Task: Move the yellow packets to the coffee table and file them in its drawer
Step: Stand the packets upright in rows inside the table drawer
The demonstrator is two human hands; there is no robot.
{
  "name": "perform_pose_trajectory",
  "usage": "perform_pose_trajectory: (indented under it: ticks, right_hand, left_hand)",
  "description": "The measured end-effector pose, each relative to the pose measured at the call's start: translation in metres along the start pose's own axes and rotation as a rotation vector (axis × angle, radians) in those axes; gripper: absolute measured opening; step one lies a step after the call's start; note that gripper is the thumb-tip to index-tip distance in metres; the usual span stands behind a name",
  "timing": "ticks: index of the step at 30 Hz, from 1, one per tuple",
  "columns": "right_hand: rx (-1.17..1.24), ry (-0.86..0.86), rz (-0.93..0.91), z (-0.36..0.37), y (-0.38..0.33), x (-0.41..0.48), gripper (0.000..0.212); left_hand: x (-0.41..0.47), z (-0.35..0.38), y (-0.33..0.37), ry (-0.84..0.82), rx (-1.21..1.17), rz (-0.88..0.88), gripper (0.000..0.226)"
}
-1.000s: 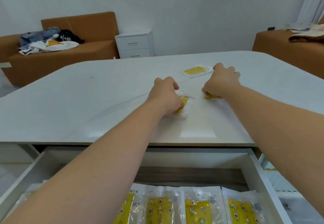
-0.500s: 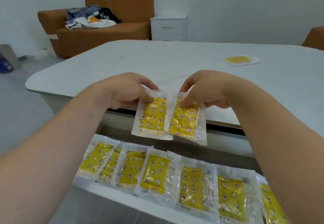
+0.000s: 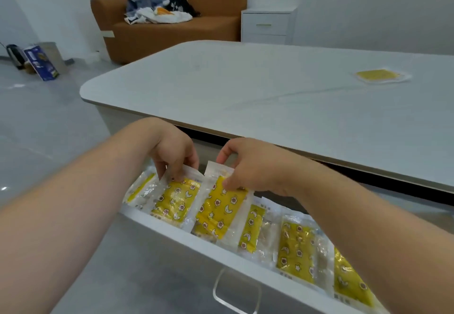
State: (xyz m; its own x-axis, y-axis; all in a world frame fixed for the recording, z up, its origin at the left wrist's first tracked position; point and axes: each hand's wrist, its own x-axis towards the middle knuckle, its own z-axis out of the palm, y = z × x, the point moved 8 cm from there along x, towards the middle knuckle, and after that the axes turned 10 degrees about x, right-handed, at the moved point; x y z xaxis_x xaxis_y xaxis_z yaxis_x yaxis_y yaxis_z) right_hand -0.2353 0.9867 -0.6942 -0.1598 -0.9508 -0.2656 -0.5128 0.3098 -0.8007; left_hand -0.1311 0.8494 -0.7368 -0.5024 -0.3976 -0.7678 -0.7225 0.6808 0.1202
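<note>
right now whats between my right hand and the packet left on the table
Just bare tabletop from the right hand to the lone packet, in the head view.

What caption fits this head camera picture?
Left hand and right hand tuck yellow packets into the open drawer; one packet lies on the table.

This is a living room in a home. An orange-brown sofa (image 3: 172, 33) stands against a plain white wall (image 3: 356, 6), with a loose heap of clothes (image 3: 159, 14) on its seat. Just beside it is a small white drawer unit (image 3: 266, 25). A low white counter (image 3: 245, 87) with rounded corners fills the middle, on a glossy grey floor (image 3: 36, 122). A metal bin (image 3: 55, 53) and a blue box (image 3: 41, 64) stand on the floor.
</note>
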Motion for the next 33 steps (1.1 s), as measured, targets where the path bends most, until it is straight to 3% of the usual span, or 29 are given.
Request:
perform_pose_trajectory:
  ticks: [5, 10, 14, 18, 20, 22, 25, 29, 33]
  right_hand:
    - [0.133, 0.071, 0.005, 0.02, 0.024, 0.018, 0.036]
    - [0.202, 0.07, -0.025, 0.031, 0.03, 0.024, 0.035]
    - [0.042, 0.092, -0.121, 0.049, 0.023, 0.026, 0.033]
    - [-0.505, 0.11, -0.273, 0.067, 0.013, 0.021, 0.05]
    - [-0.523, 0.133, -0.272, 0.061, 0.01, 0.018, 0.05]
    - [-0.438, 0.18, -0.276, 0.045, 0.002, 0.012, 0.036]
    - [-0.378, 0.296, -0.252, 0.01, -0.013, 0.002, 0.022]
    - [-0.277, 0.529, -0.226, -0.05, -0.027, -0.017, 0.024]
    - [-0.015, 0.913, -0.217, -0.142, -0.006, -0.037, 0.031]
  left_hand:
    - [0.019, -0.006, -0.009, 0.151, 0.098, -0.034, 0.026]
    - [0.023, -0.008, 0.0, 0.171, 0.23, -0.06, 0.023]
    - [0.021, -0.012, 0.005, 0.158, 0.285, -0.063, 0.03]
    - [0.012, -0.013, 0.018, 0.103, 0.381, -0.036, 0.046]
    - [0.005, -0.018, 0.025, 0.098, 0.421, -0.025, 0.053]
    - [-0.003, -0.023, 0.03, 0.091, 0.428, -0.017, 0.053]
    - [-0.018, -0.032, 0.041, 0.099, 0.314, 0.022, 0.046]
    - [-0.045, -0.059, 0.068, 0.273, -0.026, 0.065, 0.01]
    - [-0.048, -0.105, 0.106, 0.755, -0.207, 0.196, 0.006]
